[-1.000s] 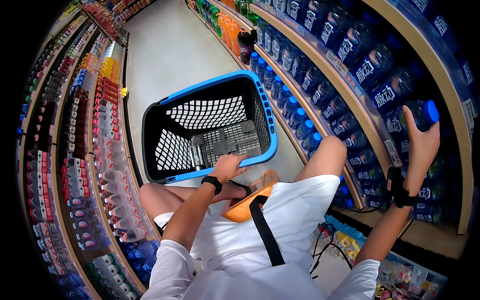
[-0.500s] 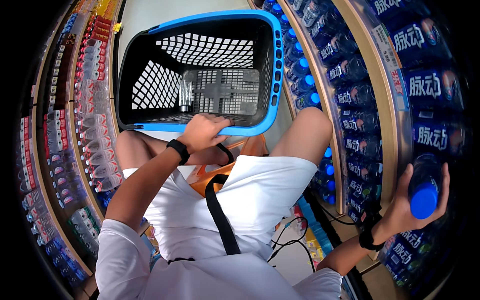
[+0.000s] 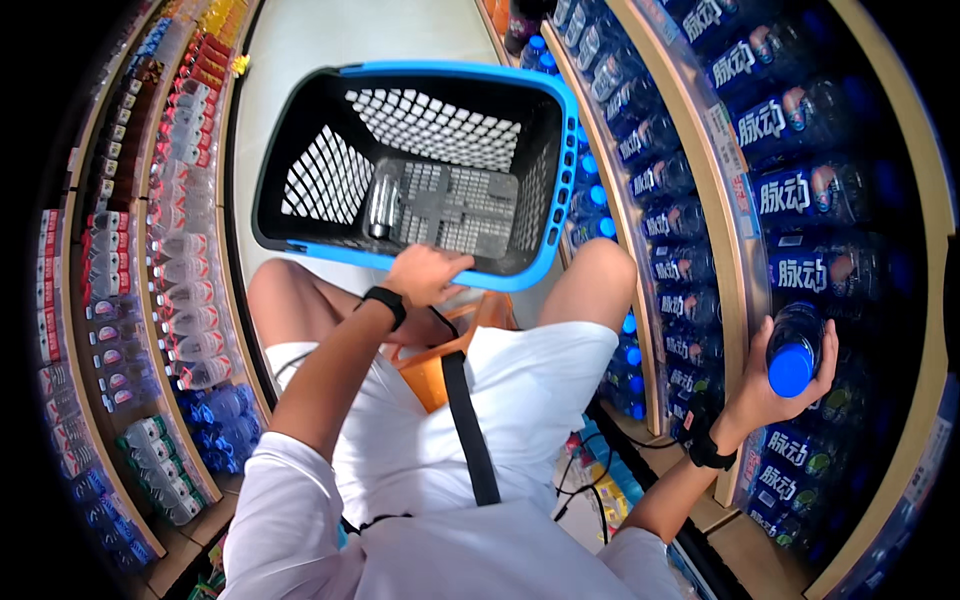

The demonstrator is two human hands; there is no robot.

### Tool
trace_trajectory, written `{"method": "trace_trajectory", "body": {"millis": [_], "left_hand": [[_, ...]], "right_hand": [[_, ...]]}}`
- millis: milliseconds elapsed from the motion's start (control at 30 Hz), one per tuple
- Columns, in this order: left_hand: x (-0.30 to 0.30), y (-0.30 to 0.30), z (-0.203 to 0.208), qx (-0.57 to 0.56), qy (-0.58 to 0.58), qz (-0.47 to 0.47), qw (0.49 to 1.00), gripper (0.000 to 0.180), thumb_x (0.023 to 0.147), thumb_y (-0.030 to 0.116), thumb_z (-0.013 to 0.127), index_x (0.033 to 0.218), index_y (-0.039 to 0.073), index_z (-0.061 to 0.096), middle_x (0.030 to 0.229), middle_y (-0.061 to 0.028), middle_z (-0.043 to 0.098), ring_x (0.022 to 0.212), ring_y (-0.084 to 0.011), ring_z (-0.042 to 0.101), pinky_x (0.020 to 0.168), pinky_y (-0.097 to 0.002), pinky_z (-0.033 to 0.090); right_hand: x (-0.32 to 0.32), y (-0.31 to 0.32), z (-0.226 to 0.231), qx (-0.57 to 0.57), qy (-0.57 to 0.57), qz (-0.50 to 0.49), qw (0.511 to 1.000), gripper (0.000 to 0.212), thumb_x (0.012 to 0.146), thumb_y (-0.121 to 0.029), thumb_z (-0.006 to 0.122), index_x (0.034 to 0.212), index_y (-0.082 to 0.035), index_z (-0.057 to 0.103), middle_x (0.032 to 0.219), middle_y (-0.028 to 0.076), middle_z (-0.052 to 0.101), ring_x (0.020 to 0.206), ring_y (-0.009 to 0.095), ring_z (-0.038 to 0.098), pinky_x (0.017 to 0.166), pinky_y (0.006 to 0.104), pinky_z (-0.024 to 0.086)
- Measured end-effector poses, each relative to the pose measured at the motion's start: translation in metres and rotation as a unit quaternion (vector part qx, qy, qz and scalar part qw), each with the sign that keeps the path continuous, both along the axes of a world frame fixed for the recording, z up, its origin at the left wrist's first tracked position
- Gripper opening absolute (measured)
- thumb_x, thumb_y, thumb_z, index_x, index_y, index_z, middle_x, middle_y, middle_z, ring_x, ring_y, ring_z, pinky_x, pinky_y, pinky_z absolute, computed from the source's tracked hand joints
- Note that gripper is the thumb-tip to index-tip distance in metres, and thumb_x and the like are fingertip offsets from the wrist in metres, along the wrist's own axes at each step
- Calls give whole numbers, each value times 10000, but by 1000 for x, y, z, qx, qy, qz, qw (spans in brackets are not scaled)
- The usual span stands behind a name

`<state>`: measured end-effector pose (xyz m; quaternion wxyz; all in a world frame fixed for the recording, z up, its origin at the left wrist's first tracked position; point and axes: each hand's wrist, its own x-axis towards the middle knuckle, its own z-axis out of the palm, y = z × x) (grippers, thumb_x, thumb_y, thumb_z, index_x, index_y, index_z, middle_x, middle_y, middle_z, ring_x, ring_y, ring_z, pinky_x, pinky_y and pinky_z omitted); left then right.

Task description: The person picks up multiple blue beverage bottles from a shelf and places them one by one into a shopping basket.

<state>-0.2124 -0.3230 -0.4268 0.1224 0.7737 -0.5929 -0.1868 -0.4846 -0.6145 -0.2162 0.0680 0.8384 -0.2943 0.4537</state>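
Observation:
My left hand [image 3: 428, 275] is closed on the near rim of a black shopping basket [image 3: 400, 258] with a blue edge. A shiny bottle or can [image 3: 383, 200], its kind hard to make out, lies inside the basket at the left of the grid bottom. Off to the right, my right hand [image 3: 745, 395] has its fingers wrapped round a blue plastic drink bottle [image 3: 795, 345], its blue cap toward me. That bottle is in front of a shelf row of like bottles [image 3: 815, 200].
Wooden shelves [image 3: 700, 60] full of blue bottles line the right side. On the left stand shelves with clear bottles [image 3: 190, 305] and small red packs [image 3: 112, 255]. Pale floor [image 3: 330, 35] stretches ahead. An orange stool [image 3: 425, 385] is between my legs, and black cables [image 3: 590, 470] hang at the right.
My right hand with the bottle has shifted left and a little up in view. The basket and my left hand appear slightly lower and further right, as the whole view has turned.

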Motion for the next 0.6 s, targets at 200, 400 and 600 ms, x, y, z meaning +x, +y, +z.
{"method": "trace_trajectory", "body": {"millis": [200, 400, 600], "left_hand": [[-4, 14, 4, 8, -11, 6, 1000, 299, 806, 345, 685, 993, 138, 574, 815, -70, 681, 707, -323, 652, 595, -437, 500], [-7, 11, -1, 24, -4, 67, 997, 325, 783, 362, 718, 1028, 165, 637, 768, -61, 689, 695, -305, 657, 597, -441, 493], [-36, 3, -7, 3, 17, 109, 994, 332, 761, 291, 743, 1054, 157, 661, 788, -45, 695, 720, -285, 663, 624, -423, 502]], "right_hand": [[-9, -1, -5, 5, -55, 59, 997, 652, 693, -64, 858, 1229, -36, 487, 1273, 158, 568, 1149, 313, 563, 1035, 417, 417], [-17, 18, 42, -110, 79, 131, 982, 636, 728, -93, 844, 1262, -38, 504, 1228, 139, 602, 1172, 323, 538, 1036, 434, 409], [-7, 96, 87, -87, 37, 265, 960, 825, 783, -466, 776, 1335, -63, 315, 1215, 214, 527, 1093, 424, 587, 952, 572, 489]]}}
